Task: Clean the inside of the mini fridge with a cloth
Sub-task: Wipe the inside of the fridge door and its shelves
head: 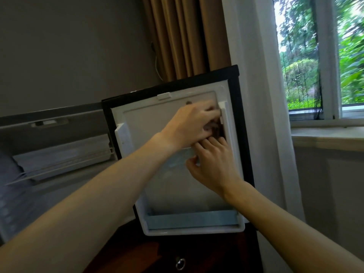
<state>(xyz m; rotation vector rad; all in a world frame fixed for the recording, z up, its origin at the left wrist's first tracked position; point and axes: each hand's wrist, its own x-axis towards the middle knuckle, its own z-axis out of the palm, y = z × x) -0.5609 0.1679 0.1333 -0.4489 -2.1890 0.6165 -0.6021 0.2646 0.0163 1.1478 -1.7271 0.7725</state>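
Observation:
The mini fridge door stands open, its white inner lining facing me. My left hand holds a small dark brown cloth against the lining near the raised right-hand rib, up by the door's top. Only a bit of the cloth shows between the fingers. Just below, my right hand pinches the right end of the pale blue upper door rail between thumb and fingers. The fridge's inside lies to the left, dim, with a wire shelf.
A pale blue lower door bin runs along the door's bottom. Brown curtains and a white curtain hang behind the door, with a window and sill to the right. Dark wooden furniture sits below.

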